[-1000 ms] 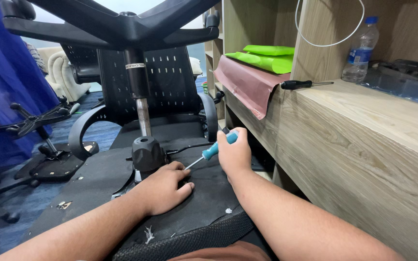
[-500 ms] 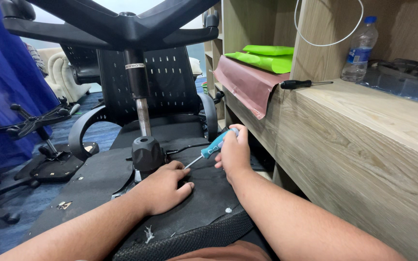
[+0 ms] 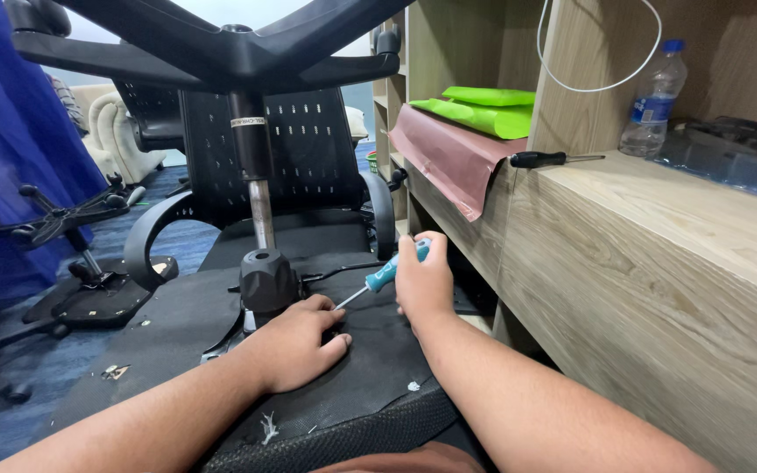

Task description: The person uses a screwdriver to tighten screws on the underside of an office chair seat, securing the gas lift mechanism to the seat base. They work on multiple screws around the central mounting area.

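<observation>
An upturned black office chair lies in front of me, its seat underside (image 3: pixel 177 315) facing up and its star base (image 3: pixel 221 44) overhead on the gas cylinder (image 3: pixel 260 210). My left hand (image 3: pixel 295 346) rests flat on the seat underside beside the black mechanism housing (image 3: pixel 266 282). My right hand (image 3: pixel 422 280) grips a screwdriver with a teal handle (image 3: pixel 385 271); its tip points down-left to a spot next to my left fingers.
A wooden shelf unit (image 3: pixel 659 254) stands close on the right, with a black-handled screwdriver (image 3: pixel 545 159), a water bottle (image 3: pixel 652 101), green folders (image 3: pixel 484 109) and a maroon sheet (image 3: pixel 449 158). Other chair parts (image 3: pixel 81 263) lie on the floor at left beside blue fabric (image 3: pixel 10 131).
My right hand has shifted slightly on the screwdriver, turning it; the tip stays at the same spot. The left hand has not moved.
</observation>
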